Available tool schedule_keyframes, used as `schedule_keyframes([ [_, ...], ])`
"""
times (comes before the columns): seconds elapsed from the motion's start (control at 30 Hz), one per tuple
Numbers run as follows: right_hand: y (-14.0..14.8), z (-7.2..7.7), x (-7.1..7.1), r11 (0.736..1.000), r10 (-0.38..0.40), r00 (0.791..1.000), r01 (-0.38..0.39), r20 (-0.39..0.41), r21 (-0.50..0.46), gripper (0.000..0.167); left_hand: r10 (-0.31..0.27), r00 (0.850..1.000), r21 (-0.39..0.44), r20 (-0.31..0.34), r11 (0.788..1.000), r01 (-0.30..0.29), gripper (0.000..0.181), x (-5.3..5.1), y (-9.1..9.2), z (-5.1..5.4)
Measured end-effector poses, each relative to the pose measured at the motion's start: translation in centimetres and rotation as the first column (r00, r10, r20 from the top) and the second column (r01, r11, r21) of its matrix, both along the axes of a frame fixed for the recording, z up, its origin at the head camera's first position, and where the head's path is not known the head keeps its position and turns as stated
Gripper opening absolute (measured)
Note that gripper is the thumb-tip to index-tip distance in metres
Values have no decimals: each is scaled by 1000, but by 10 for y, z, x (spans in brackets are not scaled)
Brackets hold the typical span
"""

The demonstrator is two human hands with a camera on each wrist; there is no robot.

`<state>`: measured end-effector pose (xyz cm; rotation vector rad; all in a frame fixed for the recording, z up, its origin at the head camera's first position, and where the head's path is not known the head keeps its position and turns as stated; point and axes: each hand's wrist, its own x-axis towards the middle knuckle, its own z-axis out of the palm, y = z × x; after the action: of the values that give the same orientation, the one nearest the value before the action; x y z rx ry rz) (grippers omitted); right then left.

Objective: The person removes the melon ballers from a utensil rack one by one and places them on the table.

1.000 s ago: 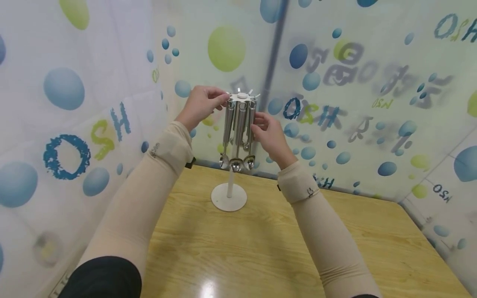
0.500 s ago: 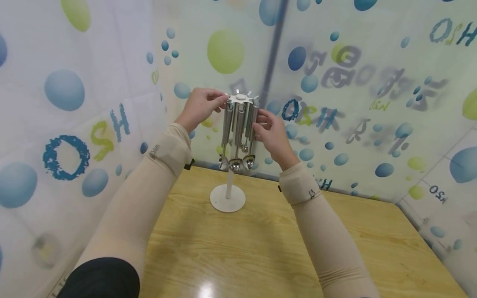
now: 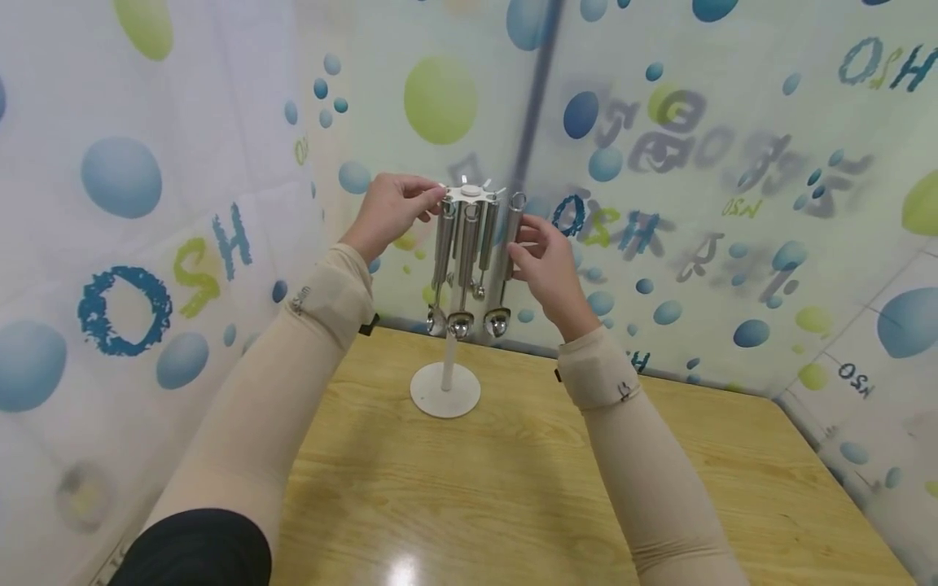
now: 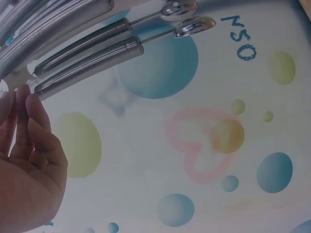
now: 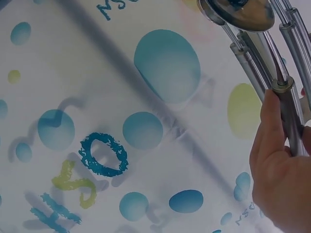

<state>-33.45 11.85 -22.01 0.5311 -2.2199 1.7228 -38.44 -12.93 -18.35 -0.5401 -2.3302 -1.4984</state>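
Observation:
A white rotating-style utensil stand (image 3: 471,192) rises from a round base, with several steel spoons (image 3: 469,244) hanging by end rings from its hooks. My left hand (image 3: 388,210) pinches the left edge of the stand's top between thumb and fingers. In the left wrist view, its fingertips meet beside the hung handles (image 4: 90,68). On the other side, my right hand (image 3: 550,264) grips a steel spoon (image 3: 514,228) by its thick handle, ring up and bowl down. That ring stands apart from the hooks. Its bowl (image 5: 250,14) shows large in the right wrist view.
The stand's base (image 3: 445,391) rests on a wooden table (image 3: 454,496) near its back edge. Close behind and to the left hang white curtains (image 3: 352,268) printed with blue and green dots and letters.
My right hand has moved right, drawing its spoon off the hook and away from the stand. My left hand keeps its place on the stand's top.

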Motion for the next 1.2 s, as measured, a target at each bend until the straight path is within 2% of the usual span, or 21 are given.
schedule_keyframes([
  [0.43,20,-17,-7,997,-71,994,72,88,-9,60,4,1000,11,3,1000,-4,34,2,-1,3],
  [0.63,28,-38,-18,997,-77,986,77,146,0,61,8,1000,-1,-4,1000,-8,34,3,0,2],
  [1.0,31,-76,-32,998,-63,951,69,304,-9,61,9,1000,12,5,1000,-9,34,4,-3,-1],
  [1.2,42,-104,-44,997,-56,911,72,408,-22,62,5,1000,9,-2,1000,-5,35,4,-1,-1],
])
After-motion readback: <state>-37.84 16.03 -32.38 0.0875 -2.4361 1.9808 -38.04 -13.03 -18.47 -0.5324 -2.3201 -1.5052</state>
